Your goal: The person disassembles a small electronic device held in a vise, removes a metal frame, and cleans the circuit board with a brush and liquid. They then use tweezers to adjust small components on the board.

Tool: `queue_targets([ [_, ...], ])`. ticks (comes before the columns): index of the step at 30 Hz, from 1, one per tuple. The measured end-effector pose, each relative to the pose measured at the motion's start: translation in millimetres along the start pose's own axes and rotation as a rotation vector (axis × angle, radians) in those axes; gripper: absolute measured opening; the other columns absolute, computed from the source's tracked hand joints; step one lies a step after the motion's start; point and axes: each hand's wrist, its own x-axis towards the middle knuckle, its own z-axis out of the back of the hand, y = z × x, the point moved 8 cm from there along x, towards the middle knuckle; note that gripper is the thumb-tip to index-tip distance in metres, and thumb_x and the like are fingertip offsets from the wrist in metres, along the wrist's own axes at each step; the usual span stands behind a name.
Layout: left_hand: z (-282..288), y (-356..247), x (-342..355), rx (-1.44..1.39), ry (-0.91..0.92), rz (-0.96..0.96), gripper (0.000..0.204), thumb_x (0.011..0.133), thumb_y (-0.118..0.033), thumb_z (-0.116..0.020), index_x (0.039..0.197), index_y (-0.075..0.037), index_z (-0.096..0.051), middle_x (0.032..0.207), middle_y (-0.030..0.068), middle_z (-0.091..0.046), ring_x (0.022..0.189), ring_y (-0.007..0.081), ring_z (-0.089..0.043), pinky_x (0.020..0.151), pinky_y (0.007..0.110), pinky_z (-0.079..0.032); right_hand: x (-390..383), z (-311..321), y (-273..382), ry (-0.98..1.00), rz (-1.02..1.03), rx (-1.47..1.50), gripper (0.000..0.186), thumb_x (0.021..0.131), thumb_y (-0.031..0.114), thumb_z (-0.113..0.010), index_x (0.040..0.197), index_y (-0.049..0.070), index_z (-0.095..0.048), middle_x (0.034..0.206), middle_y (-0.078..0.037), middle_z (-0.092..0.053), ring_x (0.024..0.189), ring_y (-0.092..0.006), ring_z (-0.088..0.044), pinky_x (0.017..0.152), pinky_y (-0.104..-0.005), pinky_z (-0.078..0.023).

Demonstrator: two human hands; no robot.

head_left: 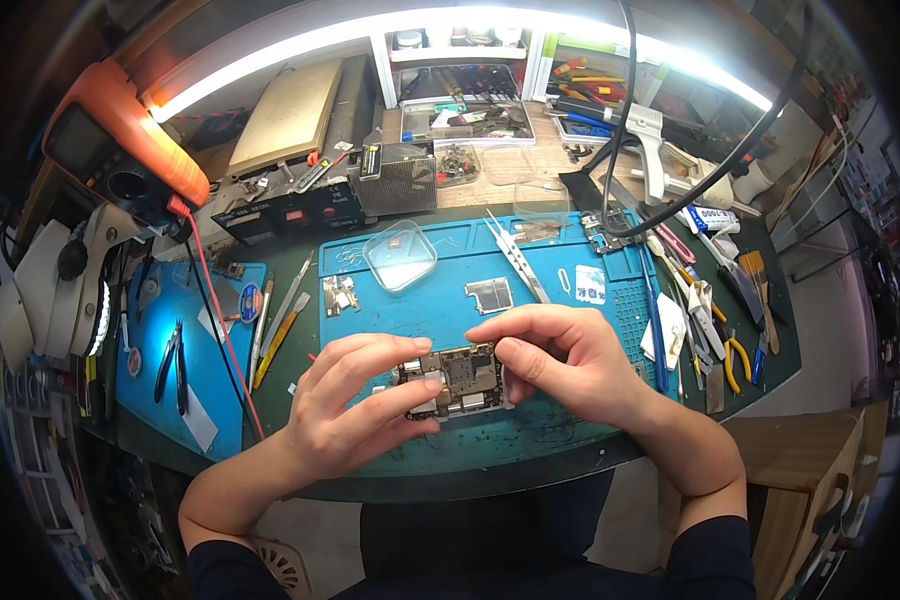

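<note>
Circuit board (460,380) lies between left fingers (405,396) gripping its nine o'clock end and right fingers (532,364) gripping two o'clock.

here we have dark navy sleeves (710,560), cut short near the elbows (732,475), left hand (340,410) and right hand (575,370) both bare, more dark clothing (485,530) down the middle!

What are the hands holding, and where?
A small circuit board: the right hand holds its right end, and the left hand's fingers are at its left end.
</note>
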Motion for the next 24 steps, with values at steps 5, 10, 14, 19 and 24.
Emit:
queue_targets([
  [5, -0.4, 0.3, 0.1, 0.004, 0.011, 0.005, 0.049, 0.073, -0.021, -0.092, 0.117, -0.010, -0.074, 0.131, 0.0126, -0.068, 0.113, 0.0292, -0.067, 0.091, 0.038, -0.058, -0.1, -0.9, 1.0, -0.007, -0.028, 0.026, 0.026, 0.108, 0.012, -0.061, 0.128, -0.004, -0.070, 0.096, -0.003, -0.072, 0.079, -0.0060, -0.064, 0.071, -0.0241, -0.053],
  [10, 0.1, 0.0, 1.7, 0.009, 0.017, 0.005, 0.049, 0.074, -0.022, -0.091, 0.118, -0.009, -0.073, 0.131, 0.0125, -0.068, 0.112, 0.0293, -0.067, 0.091, 0.039, -0.058, -0.2, -0.9, 1.5, -0.005, -0.029, 0.031, 0.026, 0.108, 0.012, -0.061, 0.127, -0.004, -0.070, 0.096, -0.003, -0.072, 0.078, -0.0062, -0.064, 0.071, -0.0241, -0.053],
  [14, 1.3, -0.4, 0.4, 0.007, 0.018, 0.017, 0.050, 0.074, -0.023, -0.091, 0.118, -0.009, -0.073, 0.131, 0.0126, -0.068, 0.112, 0.0294, -0.067, 0.091, 0.039, -0.058, 0.2, -1.7, 2.8, 0.004, -0.025, 0.021, 0.026, 0.108, 0.013, -0.061, 0.127, -0.004, -0.070, 0.097, -0.003, -0.073, 0.078, -0.0064, -0.064, 0.071, -0.0243, -0.053],
  [19, 0.8, 0.4, 1.8, -0.006, 0.022, 0.018, 0.050, 0.075, -0.024, -0.091, 0.119, -0.009, -0.073, 0.130, 0.0128, -0.068, 0.112, 0.0295, -0.068, 0.091, 0.039, -0.058, 0.1, -1.3, 2.1, 0.004, -0.020, 0.022, 0.027, 0.109, 0.014, -0.061, 0.127, -0.004, -0.070, 0.097, -0.004, -0.073, 0.078, -0.0066, -0.064, 0.071, -0.0244, -0.053],
  [24, 0.6, 0.2, 1.5, -0.012, 0.027, 0.016, 0.051, 0.074, -0.024, -0.091, 0.119, -0.009, -0.073, 0.131, 0.0119, -0.069, 0.111, 0.0291, -0.068, 0.090, 0.038, -0.058, 0.2, -0.7, 1.1, 0.002, -0.033, 0.034, 0.025, 0.108, 0.014, -0.063, 0.123, -0.003, -0.072, 0.097, -0.004, -0.074, 0.078, -0.0067, -0.064, 0.071, -0.0244, -0.053],
])
